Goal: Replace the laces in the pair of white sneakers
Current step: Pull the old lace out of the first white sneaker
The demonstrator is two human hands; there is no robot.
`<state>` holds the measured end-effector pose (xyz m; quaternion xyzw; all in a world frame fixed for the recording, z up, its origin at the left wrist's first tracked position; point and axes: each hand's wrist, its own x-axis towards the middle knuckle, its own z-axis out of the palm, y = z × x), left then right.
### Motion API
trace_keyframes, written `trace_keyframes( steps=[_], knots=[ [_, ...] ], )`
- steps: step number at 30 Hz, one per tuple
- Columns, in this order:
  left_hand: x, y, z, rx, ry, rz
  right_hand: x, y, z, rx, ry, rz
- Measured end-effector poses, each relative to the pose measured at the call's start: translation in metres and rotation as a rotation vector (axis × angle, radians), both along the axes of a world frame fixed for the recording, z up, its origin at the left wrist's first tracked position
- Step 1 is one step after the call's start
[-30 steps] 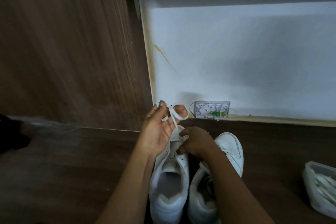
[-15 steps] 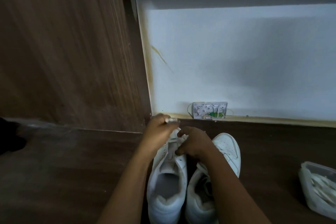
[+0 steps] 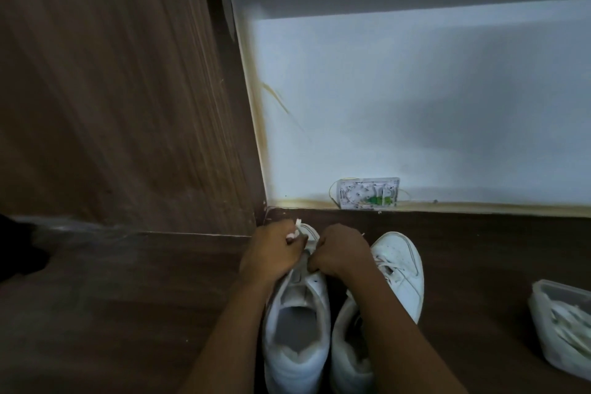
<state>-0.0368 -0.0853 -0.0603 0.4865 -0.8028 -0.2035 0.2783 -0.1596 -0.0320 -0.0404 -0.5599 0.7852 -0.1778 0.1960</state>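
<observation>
One lace tip (image 3: 296,229) above left hand's (image 3: 271,253) grip, over sneaker (image 3: 297,313).

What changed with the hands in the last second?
The left hand came down toward the toe of the left sneaker, fingers now curled tight on the lace; the raised loop is gone. The right hand stayed at the eyelets; right sneaker and container unmoved.

The left hand (image 3: 271,254) and the right hand (image 3: 342,253) are both bare. Behind each hand, the left forearm (image 3: 230,329) and the right forearm (image 3: 399,329) are bare along all their visible length.
</observation>
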Motion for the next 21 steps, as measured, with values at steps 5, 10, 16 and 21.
trace_keyframes(
  steps=[5, 10, 16, 21],
  knots=[
    [-0.001, 0.008, 0.027, 0.292, 0.456, 0.014, -0.002, -0.003, -0.008, -0.024, -0.083, 0.049],
    [0.0, 0.021, 0.063, 0.54, 1.121, -0.082, 0.001, 0.002, 0.008, -0.349, -0.378, 0.342],
    [0.005, 0.024, 0.073, 0.54, 1.577, -0.049, 0.014, 0.01, 0.02, -0.363, -0.485, 0.368],
    [0.031, 0.013, 0.081, 0.614, 1.629, -0.038, 0.015, 0.019, 0.042, -0.211, -0.792, 0.346]
  ],
)
